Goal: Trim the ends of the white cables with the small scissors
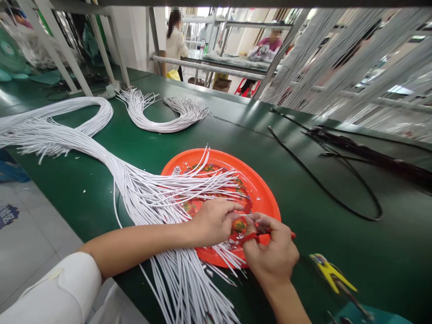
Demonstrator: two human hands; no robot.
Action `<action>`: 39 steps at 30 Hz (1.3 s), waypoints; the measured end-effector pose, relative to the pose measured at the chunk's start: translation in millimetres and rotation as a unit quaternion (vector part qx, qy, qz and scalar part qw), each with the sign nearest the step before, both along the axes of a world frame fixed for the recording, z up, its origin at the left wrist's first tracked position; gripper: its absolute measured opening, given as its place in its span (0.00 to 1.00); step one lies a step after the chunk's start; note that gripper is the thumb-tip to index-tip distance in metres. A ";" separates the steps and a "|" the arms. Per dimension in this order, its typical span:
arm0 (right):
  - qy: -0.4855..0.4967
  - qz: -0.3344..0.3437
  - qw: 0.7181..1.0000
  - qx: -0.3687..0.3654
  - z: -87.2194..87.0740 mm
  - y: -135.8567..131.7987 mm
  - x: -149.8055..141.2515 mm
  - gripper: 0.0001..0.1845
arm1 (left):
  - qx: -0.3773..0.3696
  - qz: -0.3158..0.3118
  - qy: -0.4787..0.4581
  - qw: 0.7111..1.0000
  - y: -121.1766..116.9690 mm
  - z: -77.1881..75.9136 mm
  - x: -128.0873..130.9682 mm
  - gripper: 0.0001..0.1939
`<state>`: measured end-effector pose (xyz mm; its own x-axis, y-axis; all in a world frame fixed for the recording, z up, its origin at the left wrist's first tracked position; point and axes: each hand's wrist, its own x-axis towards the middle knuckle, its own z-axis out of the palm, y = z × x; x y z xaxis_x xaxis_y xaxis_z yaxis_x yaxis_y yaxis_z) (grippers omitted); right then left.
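A large bundle of white cables [135, 184] fans out over an orange-red tray [263, 189] with a printed flower pattern. My left hand [216, 222] reaches across the bundle and pinches one white cable near its end, above the tray. Close on its right, my right hand [275, 247] is closed around a small red-handled tool [263, 238], whose working end is mostly hidden by the fingers. Its thumb and forefinger meet at the tip of that same cable. Silvery scraps [176, 170] lie in the tray.
Another bundle of white cables [162, 126] lies curved behind the tray. Black cables [367, 157] rest at the right, yellow-handled pliers [329, 272] at the lower right. Beyond the green table [303, 198], white cables [324, 49] hang from a rack. Two people are in the background.
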<state>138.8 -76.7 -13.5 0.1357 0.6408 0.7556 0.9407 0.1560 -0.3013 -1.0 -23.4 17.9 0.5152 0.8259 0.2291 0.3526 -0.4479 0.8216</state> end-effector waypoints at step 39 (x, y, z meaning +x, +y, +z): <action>-0.039 -0.036 0.998 -0.021 8.9 -2.2 -3.8 0.07 | -0.323 -0.024 -0.114 0.939 3.5 -4.8 4.7 0.10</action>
<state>134.9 -79.0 -4.6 0.1242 0.6631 0.7382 0.9698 0.0762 -0.2316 3.7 -19.9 13.2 0.5539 0.8075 -0.2029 0.1274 0.1586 0.9791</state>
